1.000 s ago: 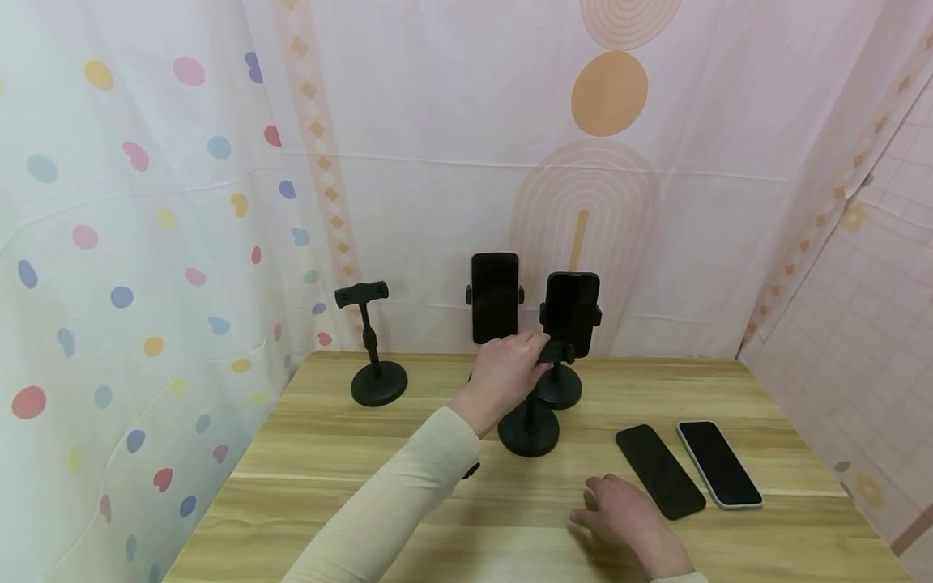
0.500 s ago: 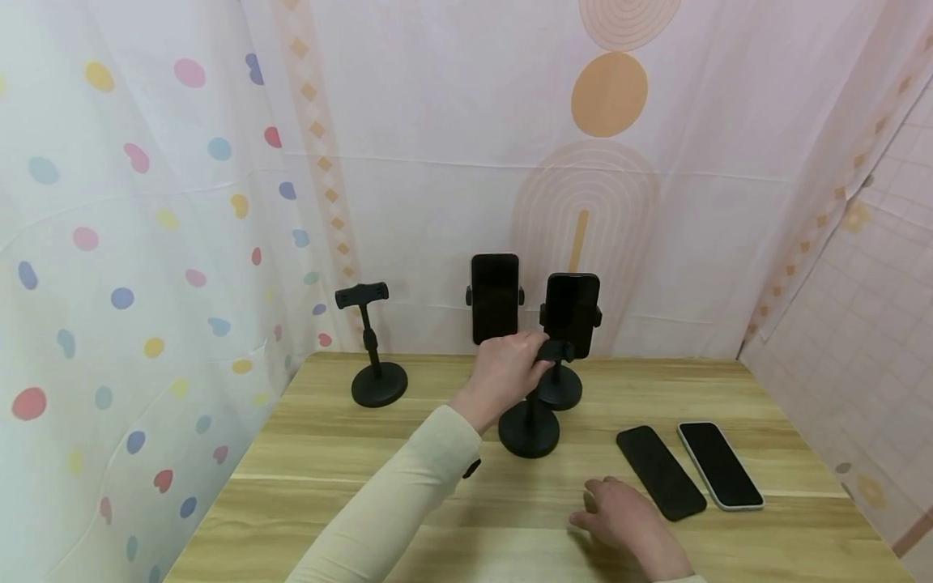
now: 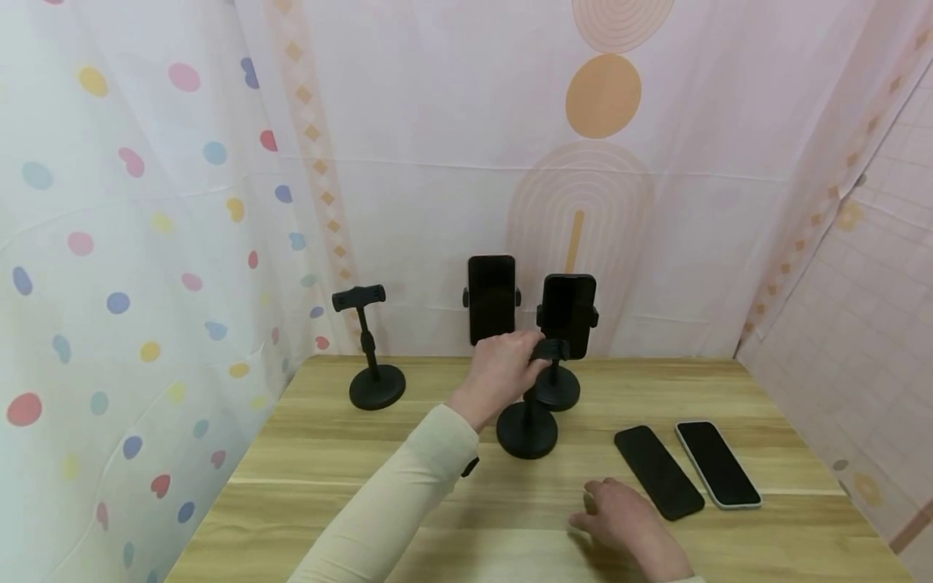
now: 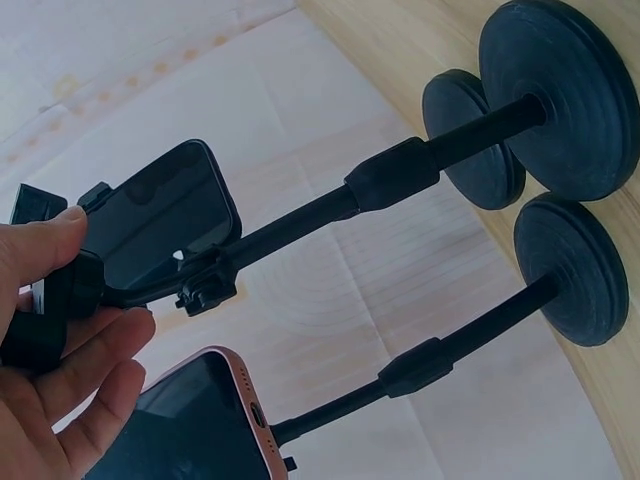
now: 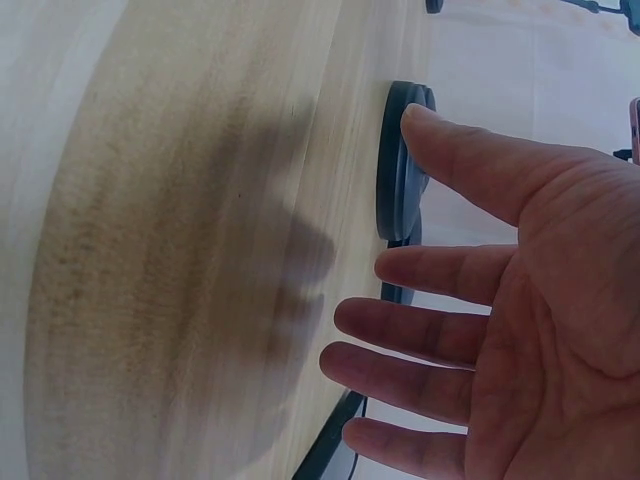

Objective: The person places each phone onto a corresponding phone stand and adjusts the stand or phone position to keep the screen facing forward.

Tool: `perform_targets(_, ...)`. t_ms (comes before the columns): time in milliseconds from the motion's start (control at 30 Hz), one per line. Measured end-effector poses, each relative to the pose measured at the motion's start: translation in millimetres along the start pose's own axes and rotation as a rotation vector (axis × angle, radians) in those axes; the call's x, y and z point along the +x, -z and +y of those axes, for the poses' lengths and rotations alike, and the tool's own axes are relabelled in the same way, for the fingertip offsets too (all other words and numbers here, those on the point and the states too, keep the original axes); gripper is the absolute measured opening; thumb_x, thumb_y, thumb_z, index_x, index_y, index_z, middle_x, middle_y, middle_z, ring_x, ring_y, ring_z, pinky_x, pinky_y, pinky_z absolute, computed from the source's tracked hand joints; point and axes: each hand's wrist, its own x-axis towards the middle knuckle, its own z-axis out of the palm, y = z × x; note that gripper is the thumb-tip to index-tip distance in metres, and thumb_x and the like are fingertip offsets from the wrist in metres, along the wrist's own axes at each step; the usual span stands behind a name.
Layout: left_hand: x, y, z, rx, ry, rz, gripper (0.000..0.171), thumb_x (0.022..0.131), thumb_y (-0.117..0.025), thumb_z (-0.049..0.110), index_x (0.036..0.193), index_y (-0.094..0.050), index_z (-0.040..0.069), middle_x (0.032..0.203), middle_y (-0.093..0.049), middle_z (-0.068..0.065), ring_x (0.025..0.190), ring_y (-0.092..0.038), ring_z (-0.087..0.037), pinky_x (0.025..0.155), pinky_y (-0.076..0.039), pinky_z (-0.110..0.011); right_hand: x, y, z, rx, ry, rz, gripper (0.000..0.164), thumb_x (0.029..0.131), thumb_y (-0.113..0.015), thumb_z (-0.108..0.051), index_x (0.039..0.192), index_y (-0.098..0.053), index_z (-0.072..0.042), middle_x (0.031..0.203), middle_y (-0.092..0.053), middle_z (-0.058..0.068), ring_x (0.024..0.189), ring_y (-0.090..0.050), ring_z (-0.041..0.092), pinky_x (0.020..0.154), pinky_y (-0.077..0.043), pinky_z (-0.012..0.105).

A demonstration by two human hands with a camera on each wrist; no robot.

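Observation:
My left hand grips the clamp head of a black phone stand, whose round base rests on the table. In the left wrist view, thumb and fingers of the left hand close around the clamp, which carries no phone. My right hand hovers palm down near the table's front, holding nothing; the right wrist view shows its fingers extended and spread. Just beyond it lie a black phone and a phone with a pale edge, flat on the wood.
Behind the gripped stand, two more stands hold upright phones, the left phone and the right phone. A stand without a phone is at the back left of the wooden table. Patterned curtains hang close behind.

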Motion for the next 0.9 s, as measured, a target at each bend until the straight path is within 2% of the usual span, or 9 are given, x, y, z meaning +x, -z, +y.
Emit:
perform_targets(567, 4.2, 5.8, -2.0, -0.046, 0.014, -0.043, 0.022, 0.091, -0.074, 0.032, 0.103, -0.070, 0.014, 0.089, -0.073, 0.001, 0.070, -0.067, -0.013, 0.057, -0.052, -0.029, -3, 0, -1, 0.002, 0.015, 0.024, 0.055, 0.085, -0.077, -0.037, 0.120, -0.064, 0.004, 0.115, -0.064, 0.023, 0.112, -0.058, 0.043, 0.094, -0.044, 0.057)
perform_targets(900, 10.4, 9.4, -1.2, -0.078, 0.062, -0.109, 0.022, 0.091, -0.073, 0.032, 0.105, -0.073, 0.015, 0.090, -0.073, 0.001, 0.072, -0.067, -0.014, 0.057, -0.051, -0.029, -2, 0, 0, 0.011, -0.002, 0.005, 0.057, 0.086, -0.077, -0.037, 0.122, -0.063, 0.005, 0.121, -0.062, 0.027, 0.119, -0.054, 0.046, 0.098, -0.041, 0.059)
